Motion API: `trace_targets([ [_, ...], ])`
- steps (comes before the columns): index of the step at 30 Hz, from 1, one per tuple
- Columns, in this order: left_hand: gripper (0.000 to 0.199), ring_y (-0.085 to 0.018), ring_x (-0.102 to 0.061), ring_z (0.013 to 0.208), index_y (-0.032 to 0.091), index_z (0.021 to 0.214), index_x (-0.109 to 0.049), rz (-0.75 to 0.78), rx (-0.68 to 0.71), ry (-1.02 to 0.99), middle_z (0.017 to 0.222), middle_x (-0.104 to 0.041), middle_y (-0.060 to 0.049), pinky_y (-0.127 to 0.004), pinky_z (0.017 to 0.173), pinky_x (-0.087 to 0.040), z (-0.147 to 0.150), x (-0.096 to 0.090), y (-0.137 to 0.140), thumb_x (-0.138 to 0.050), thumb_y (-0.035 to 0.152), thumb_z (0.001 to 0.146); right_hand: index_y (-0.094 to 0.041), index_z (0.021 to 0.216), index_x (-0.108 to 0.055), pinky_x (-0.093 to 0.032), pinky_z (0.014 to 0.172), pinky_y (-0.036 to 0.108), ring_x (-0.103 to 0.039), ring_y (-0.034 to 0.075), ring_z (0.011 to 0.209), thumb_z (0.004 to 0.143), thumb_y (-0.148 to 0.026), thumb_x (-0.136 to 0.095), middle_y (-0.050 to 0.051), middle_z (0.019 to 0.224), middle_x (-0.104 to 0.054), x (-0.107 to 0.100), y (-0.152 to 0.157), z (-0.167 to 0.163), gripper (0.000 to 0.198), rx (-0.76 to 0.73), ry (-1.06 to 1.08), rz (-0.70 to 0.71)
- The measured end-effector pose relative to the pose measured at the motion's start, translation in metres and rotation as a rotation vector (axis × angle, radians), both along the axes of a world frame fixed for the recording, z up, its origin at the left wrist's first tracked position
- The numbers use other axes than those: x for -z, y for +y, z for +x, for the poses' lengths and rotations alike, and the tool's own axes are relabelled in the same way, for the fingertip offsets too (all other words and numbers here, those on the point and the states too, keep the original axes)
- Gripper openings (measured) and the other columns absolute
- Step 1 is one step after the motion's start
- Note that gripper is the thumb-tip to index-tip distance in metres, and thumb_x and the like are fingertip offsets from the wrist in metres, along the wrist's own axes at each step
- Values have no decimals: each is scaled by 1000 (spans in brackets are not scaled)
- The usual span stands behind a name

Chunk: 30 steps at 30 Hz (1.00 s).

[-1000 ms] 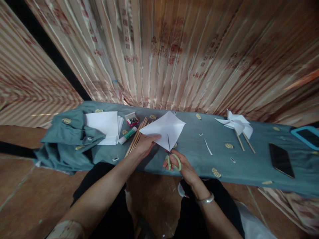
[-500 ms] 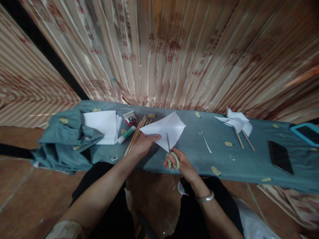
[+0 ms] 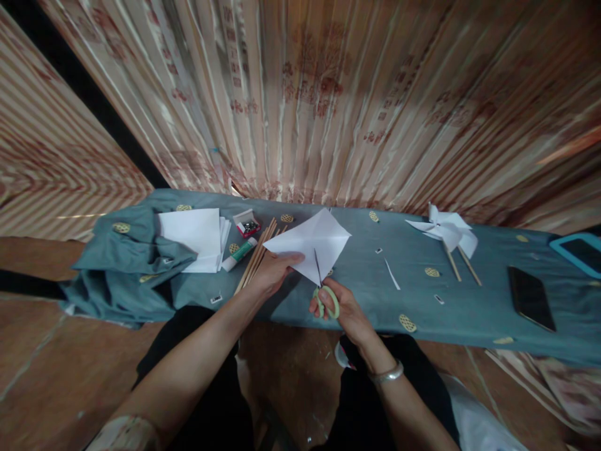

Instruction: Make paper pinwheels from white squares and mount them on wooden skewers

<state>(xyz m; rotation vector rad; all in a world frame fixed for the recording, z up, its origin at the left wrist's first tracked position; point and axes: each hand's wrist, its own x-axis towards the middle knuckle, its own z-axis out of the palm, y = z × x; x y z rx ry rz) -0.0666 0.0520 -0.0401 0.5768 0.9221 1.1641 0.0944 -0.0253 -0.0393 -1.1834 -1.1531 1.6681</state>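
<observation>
A white sheet of paper (image 3: 323, 235) is held above the bench, one corner pointing toward me. My left hand (image 3: 276, 270) pinches its left side, thumb on top and fingers underneath, hidden by the paper. In my right hand (image 3: 342, 305) is a pair of scissors (image 3: 328, 302) with pale green handles, the fingers around the loops. The blade lies over the paper's near corner, pointing toward its middle. Just left of the paper, several thin wooden sticks (image 3: 256, 260) lie on the cloth, partly behind my left hand.
A green cloth (image 3: 357, 307) covers the bench. Left are stacked paper (image 3: 192, 235), a glue stick (image 3: 239, 254) and a red box of small metal pieces (image 3: 247, 225). Right are a paper strip (image 3: 392, 274), paper pinwheels on sticks (image 3: 451, 228), a phone (image 3: 530, 297) and a blue-framed device (image 3: 580, 250).
The view has shifted very slightly. The paper's near corner and the scissors sit almost as before, and both hands keep their hold.
</observation>
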Motion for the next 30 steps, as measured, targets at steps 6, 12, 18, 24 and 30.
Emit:
trace_targets([
  [6,49,-29,-70,86,12,87,-69,12,-13,-18,80,-74,-6,-41,78,-56,0,0,0,-87,13,41,-22,86,-56,-38,48,23,-54,11,51,68,-67,-72,-1,63,-65,1,2,-1,52,21,-18,-3],
  [12,47,-31,-70,90,11,84,-69,7,-16,-6,81,-74,-8,-44,82,-56,1,-5,-1,-88,13,41,-22,93,-59,-39,47,23,-53,11,48,64,-66,-75,-4,60,-62,5,4,-1,55,38,-11,-29],
  [18,48,-31,-69,91,12,83,-69,13,-25,1,78,-74,-7,-43,82,-55,1,-5,-1,-88,14,39,-22,90,-58,-40,47,23,-54,10,48,64,-64,-76,-4,60,-63,8,4,0,52,39,4,-30],
  [24,50,-30,-69,90,12,87,-69,20,-16,-10,81,-74,-7,-43,83,-55,0,-4,-1,-87,13,40,-23,90,-57,-40,46,24,-52,10,45,62,-62,-79,-5,55,-61,10,4,-1,52,73,17,-45],
  [30,50,-30,-69,88,13,93,-69,8,-16,26,87,-74,-8,-44,77,-56,0,0,-2,-87,18,46,-22,89,-57,-38,45,23,-52,10,45,64,-62,-77,-4,56,-62,9,4,-2,51,72,-2,-48],
])
